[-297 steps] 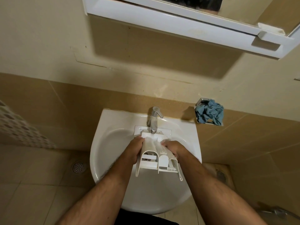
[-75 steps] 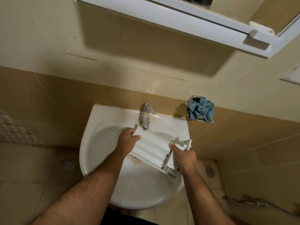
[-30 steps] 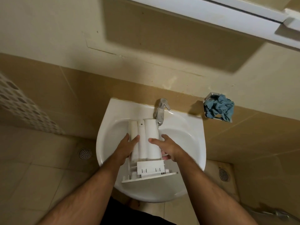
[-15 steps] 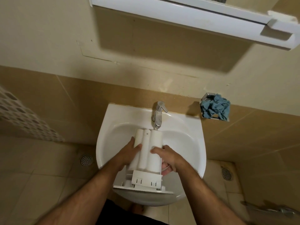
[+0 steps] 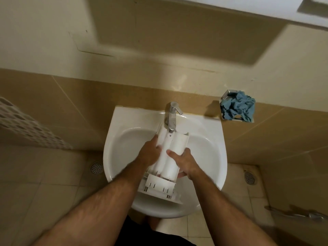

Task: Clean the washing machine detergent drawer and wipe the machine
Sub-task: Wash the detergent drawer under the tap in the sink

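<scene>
Since half a second ago the white plastic detergent drawer (image 5: 168,157) has slid farther up the white ceramic basin (image 5: 113,148), its far end now under the chrome tap (image 5: 171,118). Its long axis runs straight away from the person, underside up. The left hand (image 5: 149,154) grips its left edge, the right hand (image 5: 184,161) clasps its right edge, thumb on top; both equally near.

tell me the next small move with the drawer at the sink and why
Probably turn the detergent drawer over so its compartments face the faucet. Its rounded underside faces up, its far end sits just under the spout, and the left hand and right hand grip its two sides over the sink. Whether water is running cannot be told.
</scene>
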